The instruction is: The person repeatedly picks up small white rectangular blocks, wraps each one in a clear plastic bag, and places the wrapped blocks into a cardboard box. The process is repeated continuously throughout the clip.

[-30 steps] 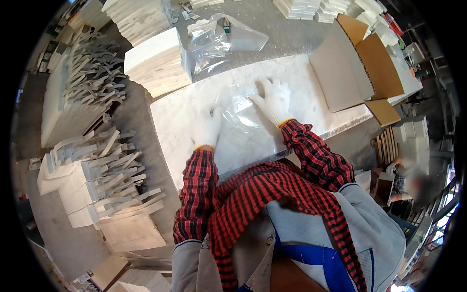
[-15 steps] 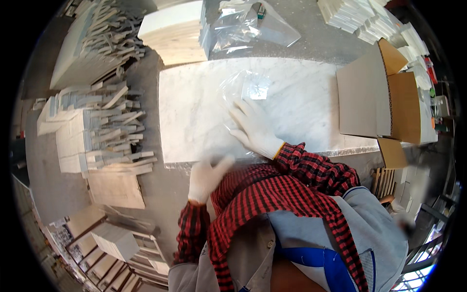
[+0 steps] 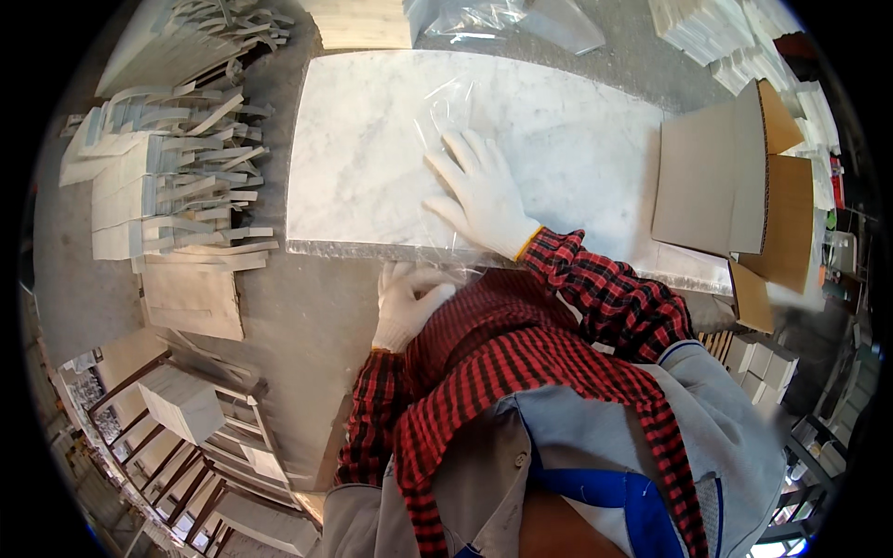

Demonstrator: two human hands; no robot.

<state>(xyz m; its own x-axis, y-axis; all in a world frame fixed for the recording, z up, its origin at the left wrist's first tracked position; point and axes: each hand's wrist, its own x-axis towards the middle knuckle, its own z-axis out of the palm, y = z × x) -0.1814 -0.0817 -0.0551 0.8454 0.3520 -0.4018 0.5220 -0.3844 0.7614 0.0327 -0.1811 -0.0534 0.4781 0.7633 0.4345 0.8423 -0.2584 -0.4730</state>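
Note:
A white marbled slab [image 3: 363, 158] lies across the table in front of me. Clear plastic film [image 3: 445, 104] rests on it, and its glints run down toward the near edge. My right hand [image 3: 484, 195], in a white knit glove, presses flat on the film with its fingers spread. At the near edge, my left hand [image 3: 409, 305], gloved alike, has its fingers curled in and its thumb bent across. Film reaches close beside this hand, but what the fingers hold, if anything, is hidden.
An open cardboard box [image 3: 712, 177] stands on the slab's right end. Stacks of pale panels with loose strips [image 3: 186, 195] stand at the left. More clear plastic [image 3: 474, 20] and a pale stack [image 3: 361, 23] lie beyond the slab. A rack [image 3: 186, 456] stands lower left.
The whole view has shifted, so the slab sits higher in it. My right hand stays on the film. My left hand, blurred before, now shows curled at the slab's near edge.

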